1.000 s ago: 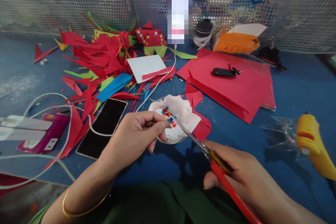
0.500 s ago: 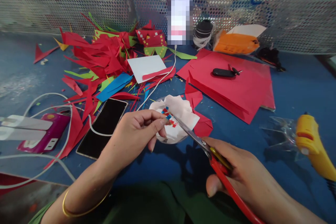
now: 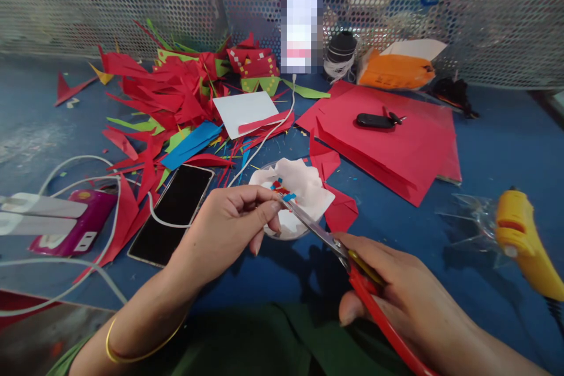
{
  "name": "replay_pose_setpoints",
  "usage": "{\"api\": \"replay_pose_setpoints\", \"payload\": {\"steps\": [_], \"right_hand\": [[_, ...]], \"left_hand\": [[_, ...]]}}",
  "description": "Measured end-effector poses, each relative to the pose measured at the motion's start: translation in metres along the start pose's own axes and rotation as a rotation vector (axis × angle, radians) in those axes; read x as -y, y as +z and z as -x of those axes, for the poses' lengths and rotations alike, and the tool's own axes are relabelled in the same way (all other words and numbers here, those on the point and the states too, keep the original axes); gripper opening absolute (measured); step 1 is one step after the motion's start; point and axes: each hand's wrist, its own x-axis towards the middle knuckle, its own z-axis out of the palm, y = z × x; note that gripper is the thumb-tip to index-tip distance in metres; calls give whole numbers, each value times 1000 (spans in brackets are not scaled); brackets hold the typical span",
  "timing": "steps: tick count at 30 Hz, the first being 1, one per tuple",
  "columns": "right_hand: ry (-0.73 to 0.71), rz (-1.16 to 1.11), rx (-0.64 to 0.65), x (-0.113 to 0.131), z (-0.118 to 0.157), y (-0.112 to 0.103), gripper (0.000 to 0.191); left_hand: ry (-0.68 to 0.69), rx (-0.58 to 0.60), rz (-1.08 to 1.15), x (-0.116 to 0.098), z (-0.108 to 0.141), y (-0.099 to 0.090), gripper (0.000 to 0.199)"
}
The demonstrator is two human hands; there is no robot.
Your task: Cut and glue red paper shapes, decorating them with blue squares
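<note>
My left hand [image 3: 238, 220] is closed in a pinch over a shallow dish. Thumb and forefinger grip a thin paper strip, mostly hidden by the fingertips. In my right hand [image 3: 409, 291] is a pair of scissors [image 3: 312, 224] with red handles, its blades nearly together at the left fingertips. Crumpled white paper [image 3: 308, 182] with a wavy edge lines the clear dish beneath. Small red and blue paper squares [image 3: 277, 185] lie on that white lining.
Red, green and blue paper scraps [image 3: 176, 91] heap at the left back. Red sheets [image 3: 388, 147] carry a black key fob [image 3: 374, 121]. A dark phone [image 3: 176, 211], cables, a purple power bank [image 3: 92, 223] and a yellow glue gun [image 3: 520, 235] flank the hands. Mesh [image 3: 132, 6] stands behind.
The scissors have moved left and slightly down, bringing the blade tips to my left fingertips. The blades have closed further. My left hand has barely moved.
</note>
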Motion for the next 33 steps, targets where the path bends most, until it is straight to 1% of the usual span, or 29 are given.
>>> {"api": "replay_pose_setpoints", "payload": {"steps": [5,9,12,16,22,29,33], "right_hand": [[-15,-112,31,0,2,0,14],[-18,-110,39,0,3,0,9],[-23,-113,36,-1,1,0,10],[-10,-151,64,-2,1,1,12],[-58,-111,32,-2,2,0,10],[-61,-84,2,-2,3,-2,6],[-56,-81,11,-2,2,-2,4]], "left_hand": [[-6,-9,-6,-2,0,0,14],[-4,-4,-6,-2,0,0,13],[3,6,2,-1,-1,0,13],[2,6,12,1,-1,1,12],[-2,11,20,0,-1,1,14],[-1,27,-17,2,-2,-2,17],[-6,26,-34,2,-2,-2,19]]}}
